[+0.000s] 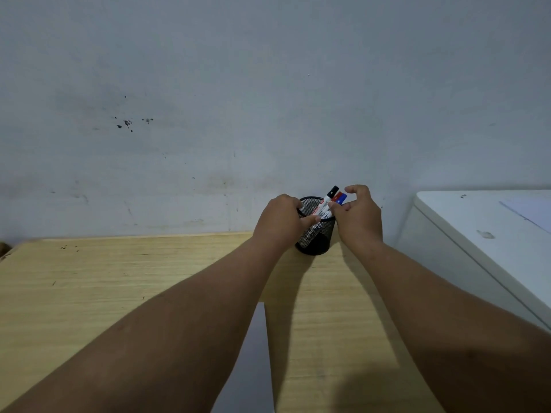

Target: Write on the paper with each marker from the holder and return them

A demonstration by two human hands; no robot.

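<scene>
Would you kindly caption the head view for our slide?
Left hand steadies black mesh holder on wooden desk; right hand reaches its capped markers.

Your left hand (pixel 281 222) grips mesh holder (pixel 313 234) rim; your right hand (pixel 357 216) pinches a marker | black-capped marker (pixel 328 199), red, blue upright inside | wooden desk (pixel 119 278)

Holder (pixel 313 234): black mesh. Markers: white barrels w/ black cap (pixel 333 192), red cap (pixel 337 196), blue cap (pixel 343 199). Table (pixel 119 278): light wood grain. Wall (pixel 268 84): grey-blue, dark specks
</scene>
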